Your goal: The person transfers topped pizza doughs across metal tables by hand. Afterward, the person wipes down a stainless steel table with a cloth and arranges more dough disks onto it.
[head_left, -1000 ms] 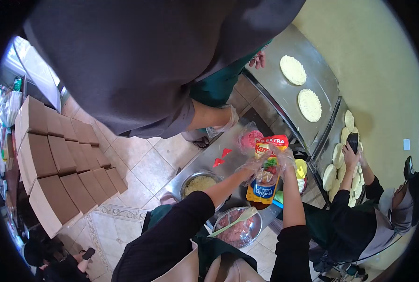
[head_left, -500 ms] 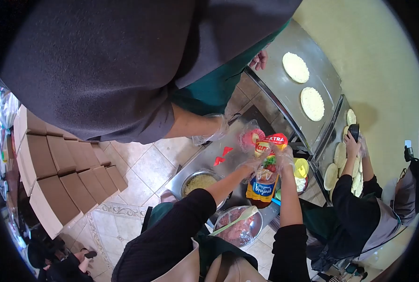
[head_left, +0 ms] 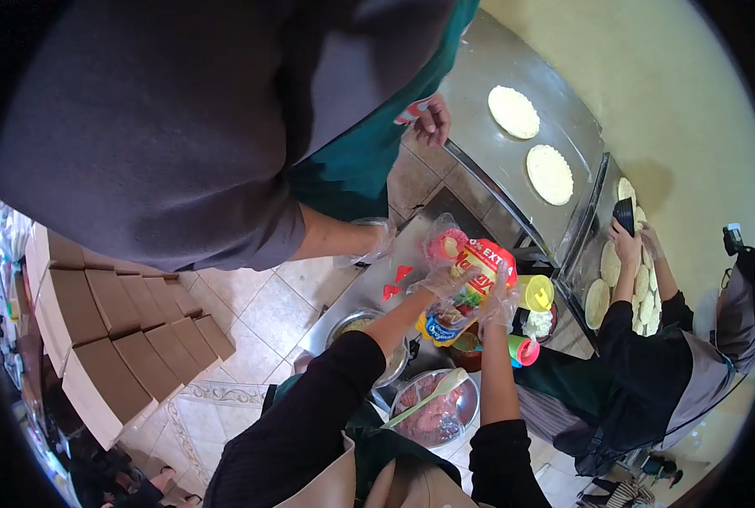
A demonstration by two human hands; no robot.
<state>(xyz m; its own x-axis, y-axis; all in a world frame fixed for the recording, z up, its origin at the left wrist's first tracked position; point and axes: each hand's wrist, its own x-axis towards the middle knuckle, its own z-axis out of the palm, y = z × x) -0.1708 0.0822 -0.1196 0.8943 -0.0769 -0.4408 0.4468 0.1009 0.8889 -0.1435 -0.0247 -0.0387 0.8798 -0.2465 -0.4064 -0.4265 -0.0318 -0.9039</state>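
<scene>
A large mayonnaise pouch [head_left: 479, 269], red, yellow and blue, is held between my two hands above the metal worktable. It tilts, its red top to the upper right. My left hand [head_left: 445, 284], in a clear plastic glove, closes on its left side. My right hand [head_left: 498, 303], also gloved, grips its right edge. Just beyond the pouch is a pink item in a clear bag [head_left: 445, 245]. Red torn scraps [head_left: 391, 292] lie on the metal. Nearer to me stands a metal bowl of pink ground meat [head_left: 428, 422] with a pale green spatula [head_left: 432, 396] across it.
A pot of grated white food [head_left: 356, 324] is partly behind my left forearm. Yellow [head_left: 537, 292] and pink-green [head_left: 525, 349] containers stand right. White-topped discs [head_left: 550, 174] lie on the griddle [head_left: 513, 55]. One co-worker [head_left: 327, 230] stands close; another [head_left: 627, 245] handles a black object. Cardboard boxes [head_left: 123, 364] stand left.
The pouch has gone from roughly upright to tilted, its bottom swinging left. The right-hand co-worker still handles the black object. The whole view has shifted slightly.
</scene>
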